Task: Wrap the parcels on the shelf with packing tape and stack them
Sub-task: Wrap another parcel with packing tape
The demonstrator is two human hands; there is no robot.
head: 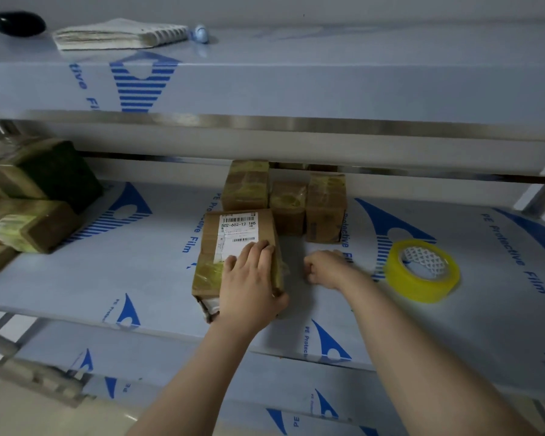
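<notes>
Left hand (249, 278) flat on labelled parcel (233, 234)

I see steel shelves (328, 89) wrapped in blue-printed film (142, 83), a pale wall (328, 7) behind, a light floor (19, 413) below, all dimly lit.
</notes>
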